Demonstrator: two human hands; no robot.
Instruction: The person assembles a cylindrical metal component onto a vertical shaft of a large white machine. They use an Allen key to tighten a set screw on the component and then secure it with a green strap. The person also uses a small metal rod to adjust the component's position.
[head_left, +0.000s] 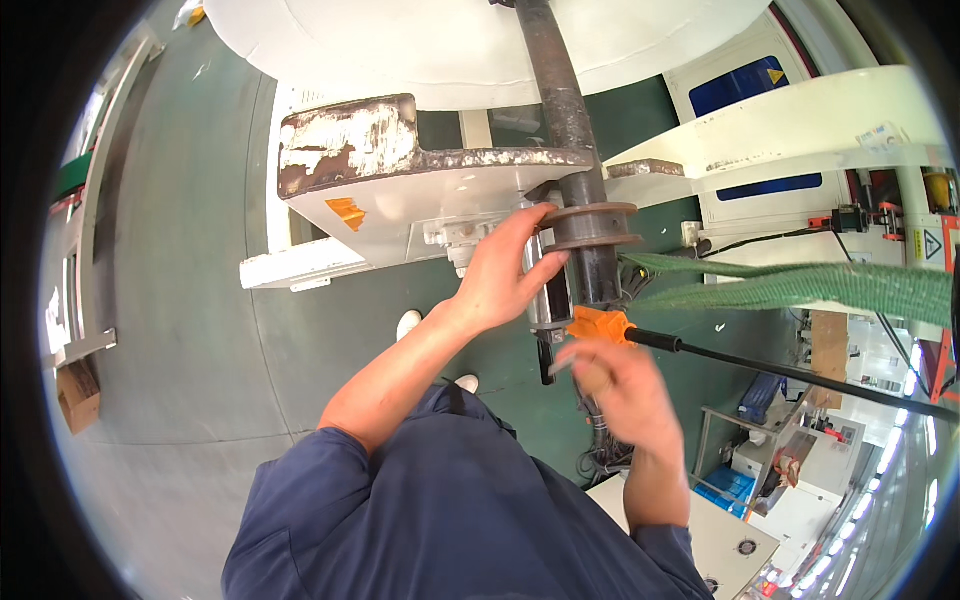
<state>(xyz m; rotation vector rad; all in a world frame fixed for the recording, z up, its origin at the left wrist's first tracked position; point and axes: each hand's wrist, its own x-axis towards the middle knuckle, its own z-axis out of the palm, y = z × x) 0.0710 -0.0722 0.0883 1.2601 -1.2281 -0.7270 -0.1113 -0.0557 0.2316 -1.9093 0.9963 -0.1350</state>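
A dark metal shaft (562,95) runs from the large white roll at the top down toward me. On it sits a brown flanged collar (597,228) with two raised rims. My left hand (497,268) grips the left side of this collar, thumb at the lower rim and fingers at the upper one. Below the shaft's near end is an orange fitting (600,325) with a black rod or cable leading off to the right. My right hand (625,392) is just under the fitting, its fingers bent and smeared by motion. Whether it holds anything I cannot make out.
The white roll (400,50) fills the top. A worn white machine bracket (380,185) supports the shaft. Green woven strap (790,285) stretches rightward past the shaft end. Cables hang below it. A beige cabinet (730,545) stands at lower right, and green floor (190,300) extends leftward.
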